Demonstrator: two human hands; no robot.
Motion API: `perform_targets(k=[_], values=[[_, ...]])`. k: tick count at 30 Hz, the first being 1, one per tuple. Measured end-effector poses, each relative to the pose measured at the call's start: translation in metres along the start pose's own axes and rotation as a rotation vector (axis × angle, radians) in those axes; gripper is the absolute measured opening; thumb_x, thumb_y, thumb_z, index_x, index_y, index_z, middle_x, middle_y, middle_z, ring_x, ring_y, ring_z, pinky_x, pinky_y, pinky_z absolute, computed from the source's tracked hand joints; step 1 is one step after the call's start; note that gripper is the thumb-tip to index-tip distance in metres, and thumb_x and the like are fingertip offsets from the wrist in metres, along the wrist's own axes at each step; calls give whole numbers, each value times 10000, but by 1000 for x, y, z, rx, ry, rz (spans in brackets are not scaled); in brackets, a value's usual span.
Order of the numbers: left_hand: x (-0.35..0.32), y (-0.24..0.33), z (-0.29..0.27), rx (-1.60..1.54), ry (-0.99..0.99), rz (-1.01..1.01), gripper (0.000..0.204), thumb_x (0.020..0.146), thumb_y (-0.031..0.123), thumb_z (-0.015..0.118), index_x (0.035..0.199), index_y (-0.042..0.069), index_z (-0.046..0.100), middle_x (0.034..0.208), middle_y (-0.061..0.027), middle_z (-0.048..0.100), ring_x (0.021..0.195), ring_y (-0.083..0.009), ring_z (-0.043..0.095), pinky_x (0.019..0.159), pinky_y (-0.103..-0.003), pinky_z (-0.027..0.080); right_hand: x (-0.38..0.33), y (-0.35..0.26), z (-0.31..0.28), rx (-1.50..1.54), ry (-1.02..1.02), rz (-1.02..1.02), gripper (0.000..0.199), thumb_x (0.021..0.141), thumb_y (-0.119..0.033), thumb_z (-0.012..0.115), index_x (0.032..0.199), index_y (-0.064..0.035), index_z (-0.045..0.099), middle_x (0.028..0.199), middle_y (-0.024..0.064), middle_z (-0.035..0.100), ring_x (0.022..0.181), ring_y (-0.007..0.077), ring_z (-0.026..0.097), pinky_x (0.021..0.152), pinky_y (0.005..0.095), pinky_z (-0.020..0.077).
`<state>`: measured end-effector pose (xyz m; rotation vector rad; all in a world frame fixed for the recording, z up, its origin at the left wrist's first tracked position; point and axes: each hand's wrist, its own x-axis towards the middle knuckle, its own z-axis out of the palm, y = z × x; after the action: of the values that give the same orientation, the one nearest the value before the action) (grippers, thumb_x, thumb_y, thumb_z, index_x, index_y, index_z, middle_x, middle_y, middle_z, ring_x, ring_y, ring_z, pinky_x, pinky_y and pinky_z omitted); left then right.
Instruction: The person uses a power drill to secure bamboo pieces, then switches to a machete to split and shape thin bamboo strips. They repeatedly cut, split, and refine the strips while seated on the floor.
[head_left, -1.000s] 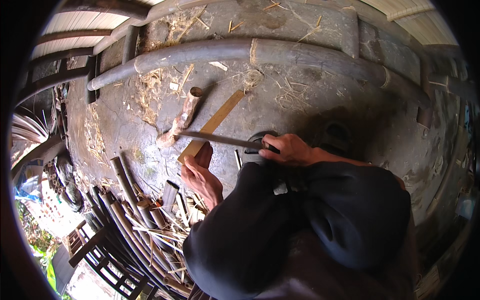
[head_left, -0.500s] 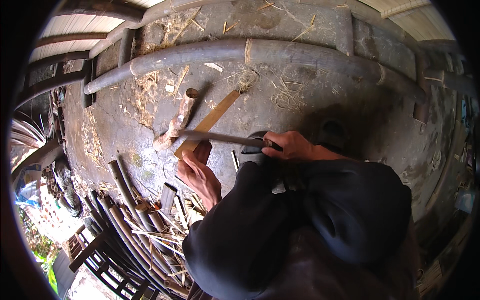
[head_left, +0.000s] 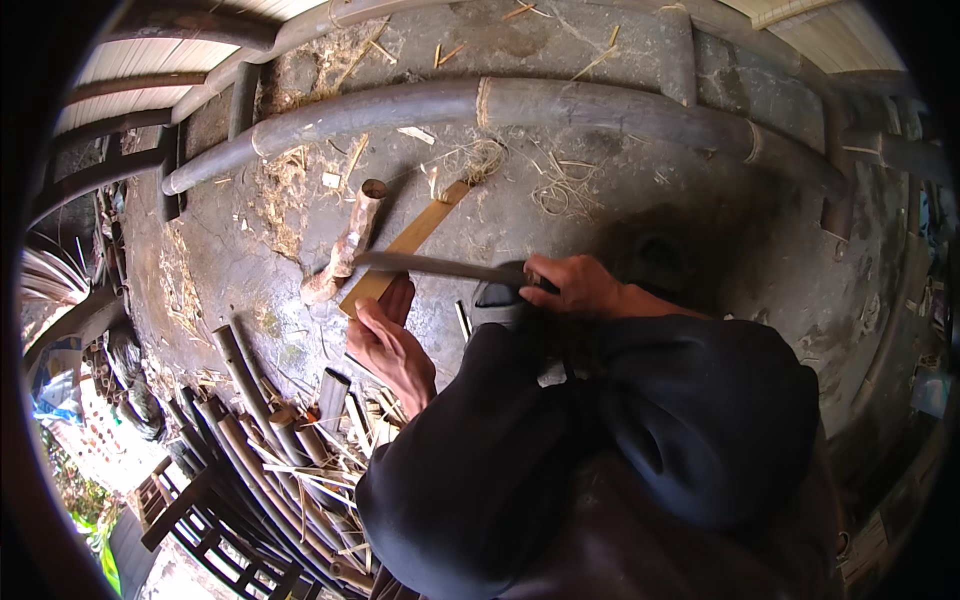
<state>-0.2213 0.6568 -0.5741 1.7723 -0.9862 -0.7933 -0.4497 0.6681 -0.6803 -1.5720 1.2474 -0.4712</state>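
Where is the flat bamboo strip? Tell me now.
In the head view, the flat bamboo strip lies slanted left of centre on the ground, its near end under the left hand, crossed by the long blade and beside the short bamboo stub.

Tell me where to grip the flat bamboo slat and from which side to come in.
Grip the bamboo slat at its near end, where the left hand already rests, coming from below and to the left. It runs diagonally away across the ground, and the long blade in the right hand crosses it just beyond, so the far part is probably best left alone.
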Motion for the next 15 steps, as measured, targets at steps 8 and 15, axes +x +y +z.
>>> perform_targets(k=[8,15], values=[[-3,11,1,-21,10,-35,466,1025,267,347,984,-178,480,968,-321,631,927,-349,675,842,-410,572,-1,6,7,-97,39,54,414,934,-473,487,1005,-68,536,724,221,624,755,434,629,681,513,488],[1,7,0,44,-31,-1,473,1026,260,339,1080,-191,472,982,-298,641,946,-333,674,836,-394,572,-6,7,9,-103,19,47,439,938,-474,476,1025,-46,518,724,230,624,747,441,625,678,506,492]])
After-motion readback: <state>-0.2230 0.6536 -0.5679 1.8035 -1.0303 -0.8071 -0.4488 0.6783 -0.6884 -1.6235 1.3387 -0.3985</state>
